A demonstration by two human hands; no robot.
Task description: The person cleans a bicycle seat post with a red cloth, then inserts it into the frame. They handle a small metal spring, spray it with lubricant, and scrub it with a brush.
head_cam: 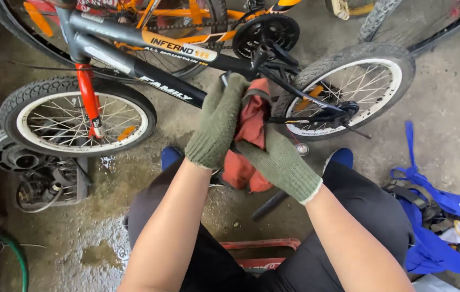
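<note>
Both my hands wear green knit gloves and meet over a red rag. My left hand wraps its fingers over the top of the rag, pressing it against the black frame tube of a small black and orange bicycle. My right hand grips the rag from below. The bicycle lies across the view in front of my knees, its front wheel with a red fork to the left and its rear wheel to the right. The crank and chainring sit just above my hands.
A blue cloth bag with straps lies on the concrete at right. At left stand a crate of dark metal parts and a green hose. A second bicycle wheel shows top right. A red stool frame is under me.
</note>
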